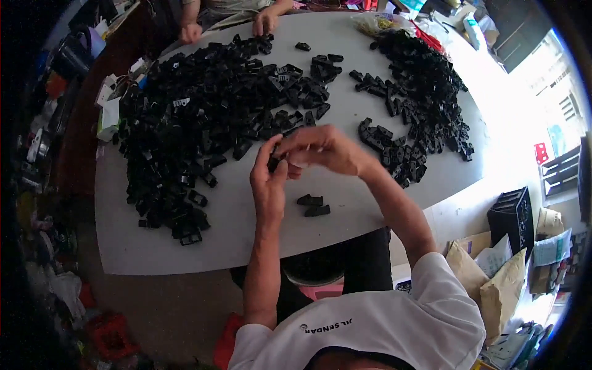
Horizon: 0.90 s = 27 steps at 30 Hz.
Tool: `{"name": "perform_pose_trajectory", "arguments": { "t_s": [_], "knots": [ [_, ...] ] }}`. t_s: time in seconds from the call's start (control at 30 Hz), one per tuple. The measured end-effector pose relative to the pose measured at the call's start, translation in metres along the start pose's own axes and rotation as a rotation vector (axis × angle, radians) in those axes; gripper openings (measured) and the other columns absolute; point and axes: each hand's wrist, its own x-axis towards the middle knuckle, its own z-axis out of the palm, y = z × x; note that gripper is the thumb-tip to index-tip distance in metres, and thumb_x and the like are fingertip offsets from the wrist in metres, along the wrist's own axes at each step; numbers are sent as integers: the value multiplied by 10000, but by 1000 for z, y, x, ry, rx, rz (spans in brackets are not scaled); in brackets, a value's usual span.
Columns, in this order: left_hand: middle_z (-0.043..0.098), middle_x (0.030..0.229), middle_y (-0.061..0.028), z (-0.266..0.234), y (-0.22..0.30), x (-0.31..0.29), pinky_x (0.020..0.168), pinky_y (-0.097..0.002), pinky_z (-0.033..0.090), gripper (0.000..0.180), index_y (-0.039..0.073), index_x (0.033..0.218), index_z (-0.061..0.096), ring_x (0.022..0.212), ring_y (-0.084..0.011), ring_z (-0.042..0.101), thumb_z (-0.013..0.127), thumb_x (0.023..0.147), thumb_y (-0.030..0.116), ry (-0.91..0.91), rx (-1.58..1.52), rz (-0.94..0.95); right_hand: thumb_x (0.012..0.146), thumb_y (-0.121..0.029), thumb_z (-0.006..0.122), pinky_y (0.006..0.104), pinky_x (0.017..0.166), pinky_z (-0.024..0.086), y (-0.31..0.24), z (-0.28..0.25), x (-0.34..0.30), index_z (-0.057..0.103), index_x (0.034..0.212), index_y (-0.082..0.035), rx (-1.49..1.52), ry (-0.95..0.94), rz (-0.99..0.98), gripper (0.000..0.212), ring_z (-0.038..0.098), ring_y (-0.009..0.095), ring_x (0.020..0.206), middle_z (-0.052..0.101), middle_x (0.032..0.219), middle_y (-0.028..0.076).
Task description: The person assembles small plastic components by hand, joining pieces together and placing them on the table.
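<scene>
Over the middle of the table, my left hand (pixel 269 182) is raised and pinches a small black plastic part (pixel 275 161) between thumb and fingers. My right hand (pixel 330 150) reaches across from the right, with its bent fingers closed at the same part. Slight motion blurs those fingers, and they cover much of the part. Two loose black pieces (pixel 314 206) lie on the tabletop just below my hands. A large heap of black plastic parts (pixel 179 132) spreads to the left, and another black pile (pixel 425 92) lies to the right.
The white table (pixel 154 256) has a curved far edge. Across it, another person's hands (pixel 265 23) rest by the large heap. A clear plastic bag (pixel 379 24) and something red (pixel 428 38) sit at the far right. Beyond the table stand a black crate (pixel 512 219) and tan sacks (pixel 502 293).
</scene>
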Motion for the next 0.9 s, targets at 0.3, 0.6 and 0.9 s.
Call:
{"name": "perform_pose_trajectory", "arguments": {
  "t_s": [0.3,0.6,0.9],
  "knots": [
    [635,808,-73,-3,19,0,520,-244,478,223,50,1122,600,598,-107,589,529,929,134,23,-44,-193,704,0,662,349,680,486,60,-71,21,645,1009,-90,-1054,499,-74,318,578,260,780,548,904,109],
    [608,844,-82,2,14,-1,646,-267,564,219,-3,1055,567,677,-141,631,525,847,-56,-18,-77,-239,724,5,635,407,733,491,61,-61,13,574,999,-46,-1381,418,47,286,572,344,892,530,992,153],
    [615,757,-53,-1,8,0,547,-237,514,232,-5,1047,560,617,-113,616,561,825,-74,-22,63,-238,825,21,613,236,558,472,-13,21,-16,566,1004,-16,-11,256,152,188,550,92,738,565,933,42]
  ]
}}
